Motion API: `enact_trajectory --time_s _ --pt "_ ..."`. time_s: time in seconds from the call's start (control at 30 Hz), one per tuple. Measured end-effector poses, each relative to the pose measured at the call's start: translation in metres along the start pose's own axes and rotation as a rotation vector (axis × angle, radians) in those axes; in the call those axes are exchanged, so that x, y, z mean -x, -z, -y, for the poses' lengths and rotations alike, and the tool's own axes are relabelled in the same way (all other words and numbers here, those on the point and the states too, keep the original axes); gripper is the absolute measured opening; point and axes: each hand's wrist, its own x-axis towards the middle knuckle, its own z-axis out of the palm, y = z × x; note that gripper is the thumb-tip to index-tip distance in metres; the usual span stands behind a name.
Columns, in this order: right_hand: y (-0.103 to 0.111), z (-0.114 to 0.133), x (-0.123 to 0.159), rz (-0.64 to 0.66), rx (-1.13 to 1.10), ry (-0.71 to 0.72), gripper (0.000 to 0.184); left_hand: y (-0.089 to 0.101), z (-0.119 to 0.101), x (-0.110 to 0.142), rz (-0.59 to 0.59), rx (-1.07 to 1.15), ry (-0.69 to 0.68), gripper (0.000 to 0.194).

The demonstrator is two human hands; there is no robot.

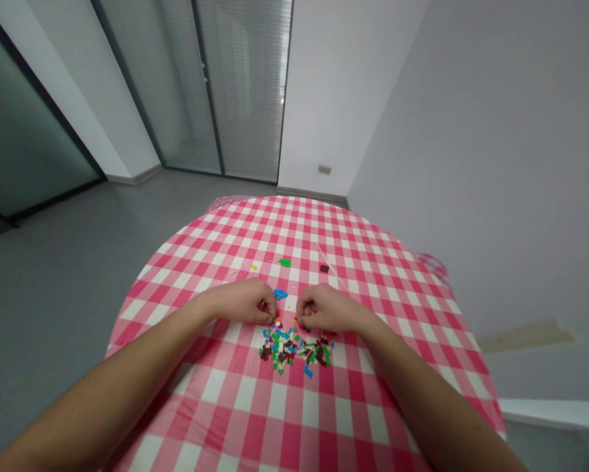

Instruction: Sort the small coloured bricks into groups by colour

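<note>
A loose pile of small plastic building bricks (294, 351) in brown, green, blue, white and yellow lies on the table in front of me. At its far left edge my left hand (247, 301) is curled closed, thumb and fingertips together beside a tiny white and red piece (277, 323). My right hand (331, 308) is pinched at the far right edge, its fingertips close to a small orange-yellow piece (295, 320). Whether either pinch holds a brick is too small to tell. Just beyond, between the hands, lies a blue cluster of bricks (280, 294).
Farther out lie a green piece (285, 263), a dark brown piece (324, 269) and a small yellow piece (253, 267). A red and white checkered cloth (255, 400) covers the round-ended table. A wall (510, 164) stands close on the right; glass doors (240, 85) are beyond.
</note>
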Motion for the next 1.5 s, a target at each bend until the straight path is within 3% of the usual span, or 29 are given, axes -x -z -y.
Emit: enact_trajectory --time_s 0.1,0.23,0.5,0.57,0.67,0.73,0.9,1.2,1.5 --pt "0.0 -0.002 -0.001 -0.028 0.039 0.055 0.018 0.0 0.001 0.0 0.001 0.006 0.003 0.012" --pt "-0.004 -0.003 -0.001 0.054 0.132 0.165 0.02 -0.002 0.005 -0.002 -0.003 -0.01 0.006 0.011" --pt "-0.005 0.002 0.0 0.053 0.151 0.157 0.02 -0.001 0.005 -0.001 -0.008 -0.002 -0.022 0.012" --pt "-0.003 0.0 -0.004 -0.103 0.144 0.132 0.018 -0.002 0.005 -0.001 -0.013 0.015 -0.025 0.012" --pt "-0.002 -0.01 -0.014 -0.474 0.239 0.017 0.017 -0.002 0.006 -0.001 -0.011 0.027 -0.031 0.013" --pt "-0.003 -0.02 -0.021 -0.568 0.323 -0.074 0.018 -0.003 0.007 -0.001 -0.007 0.025 -0.031 0.013" --pt "-0.007 -0.031 -0.029 -0.463 0.495 -0.144 0.021 -0.003 0.006 -0.002 -0.009 0.032 -0.016 0.013" --pt "-0.004 -0.012 -0.011 -0.272 0.69 -0.143 0.023 -0.002 0.004 -0.001 0.006 0.021 0.016 0.016" --pt "0.0 -0.022 -0.017 -0.353 0.517 -0.121 0.022 -0.001 0.004 0.001 0.001 0.038 0.011 0.015"
